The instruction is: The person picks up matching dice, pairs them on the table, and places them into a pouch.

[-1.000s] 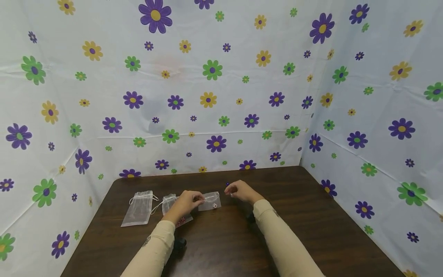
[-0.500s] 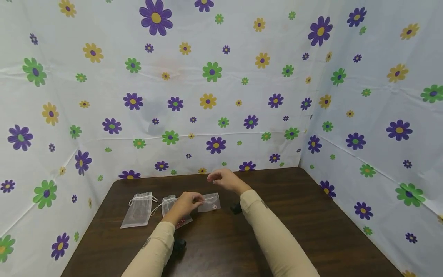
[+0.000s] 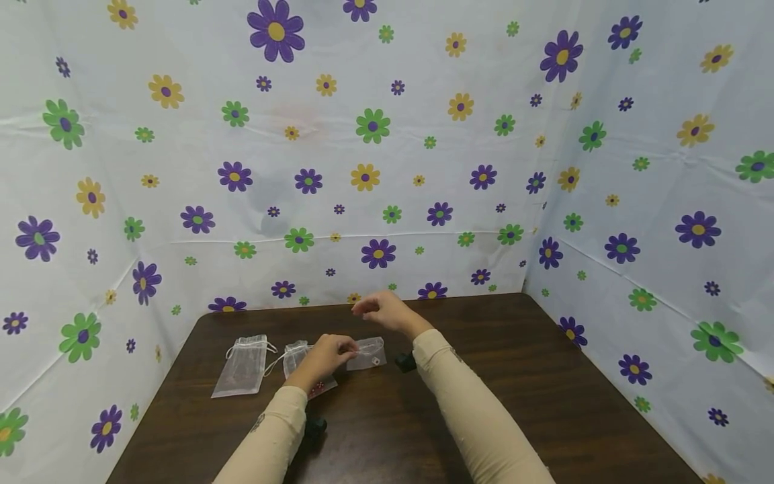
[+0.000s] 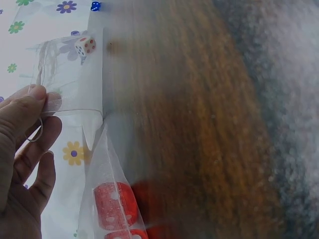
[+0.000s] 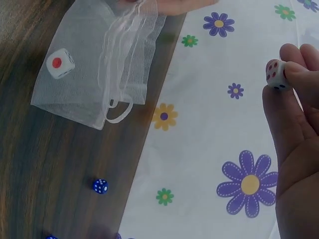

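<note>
My left hand pinches the edge of a small sheer white drawstring bag lying on the table. Inside that bag is a white die, one red dot facing up. Above and behind the bag, my right hand pinches another white die with red and dark dots between thumb and finger; in the head view this die is too small to make out. Below my left hand, a second sheer bag holds red dice. My left forearm and hand partly cover it in the head view.
A flat sheer drawstring bag lies at the left of the dark wooden table. A blue die sits on the table near the bag, with another blue die at the frame's edge. A flowered cloth hangs behind.
My right hand has moved left and up, from beside the sheer bag to above and behind it. My left hand keeps its pinch on the bag in the same place.
</note>
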`<state>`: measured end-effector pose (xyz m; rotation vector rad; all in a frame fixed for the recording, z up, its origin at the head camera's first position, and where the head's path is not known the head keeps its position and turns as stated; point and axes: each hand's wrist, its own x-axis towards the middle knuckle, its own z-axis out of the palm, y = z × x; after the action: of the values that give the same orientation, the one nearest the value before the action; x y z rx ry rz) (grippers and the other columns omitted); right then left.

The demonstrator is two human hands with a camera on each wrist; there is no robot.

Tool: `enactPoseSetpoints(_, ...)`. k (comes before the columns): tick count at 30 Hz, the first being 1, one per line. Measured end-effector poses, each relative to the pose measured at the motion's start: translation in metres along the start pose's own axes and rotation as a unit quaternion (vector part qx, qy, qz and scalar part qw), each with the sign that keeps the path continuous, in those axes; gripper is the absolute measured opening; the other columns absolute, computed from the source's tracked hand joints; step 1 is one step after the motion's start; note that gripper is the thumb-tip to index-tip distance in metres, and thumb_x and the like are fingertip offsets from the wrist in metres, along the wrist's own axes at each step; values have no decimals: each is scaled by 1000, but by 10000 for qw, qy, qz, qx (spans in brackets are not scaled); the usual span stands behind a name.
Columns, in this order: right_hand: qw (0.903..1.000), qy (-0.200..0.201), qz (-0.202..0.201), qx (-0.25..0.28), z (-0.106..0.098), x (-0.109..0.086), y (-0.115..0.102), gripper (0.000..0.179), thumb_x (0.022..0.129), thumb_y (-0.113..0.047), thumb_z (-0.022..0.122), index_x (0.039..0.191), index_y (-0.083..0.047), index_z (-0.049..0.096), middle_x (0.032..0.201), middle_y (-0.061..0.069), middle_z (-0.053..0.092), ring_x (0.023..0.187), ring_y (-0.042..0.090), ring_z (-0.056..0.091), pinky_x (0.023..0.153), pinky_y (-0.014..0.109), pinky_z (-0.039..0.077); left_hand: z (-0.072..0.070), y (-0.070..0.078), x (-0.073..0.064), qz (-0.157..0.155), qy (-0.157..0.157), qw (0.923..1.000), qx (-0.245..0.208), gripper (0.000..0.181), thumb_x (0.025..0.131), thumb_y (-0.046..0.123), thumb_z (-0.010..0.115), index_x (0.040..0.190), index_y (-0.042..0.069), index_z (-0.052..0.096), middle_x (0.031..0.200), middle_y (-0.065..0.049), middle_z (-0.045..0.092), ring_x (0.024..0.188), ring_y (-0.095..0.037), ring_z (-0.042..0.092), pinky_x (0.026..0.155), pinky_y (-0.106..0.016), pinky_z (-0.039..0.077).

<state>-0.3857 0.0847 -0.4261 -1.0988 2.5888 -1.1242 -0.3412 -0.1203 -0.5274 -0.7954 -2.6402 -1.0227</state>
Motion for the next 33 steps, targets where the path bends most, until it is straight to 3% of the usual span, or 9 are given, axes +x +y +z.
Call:
enactPoseSetpoints(11,9998,-130,27,-166,5,-3,3,25,102,1,57,123,-4,70,119,6,72,114,22,65,98,34,51,1,-2,-1,11,103,9998,139,5,89,8,77,92,12,76,84,6,73,75,-6,66,69,-28,55)
enactPoseSetpoints(19,9968,-314,352,-641,20,-14,34,21,96,1,66,115,-6,72,116,6,72,113,24,65,96,39,52,-1,-3,-5,46,198,9996,174,6,87,7,78,92,11,76,83,6,73,73,-5,64,68,-28,55)
enactPoseSetpoints(26,9907,-638,181,-1191,38,-18,56,15,90,0,74,101,-9,75,124,9,68,122,29,60,103,45,47,-3,-1,-6,133,246,9992,292,7,87,3,78,90,9,76,82,3,74,72,-9,67,67,-28,55)
enactPoseSetpoints(29,9892,-594,146,-1330,43,-17,61,9,91,-1,73,90,-10,72,123,8,69,120,27,61,101,42,48,-4,-1,-8,161,287,9992,224,6,88,3,77,90,8,76,83,2,74,72,-9,66,67,-27,55)
enactPoseSetpoints(33,9889,-442,242,-1400,40,-17,59,9,93,-5,72,87,-12,71,110,3,72,105,20,66,92,36,52,-8,0,-9,176,450,9988,94,6,87,3,78,89,8,76,83,3,74,71,-6,63,65,-27,54)
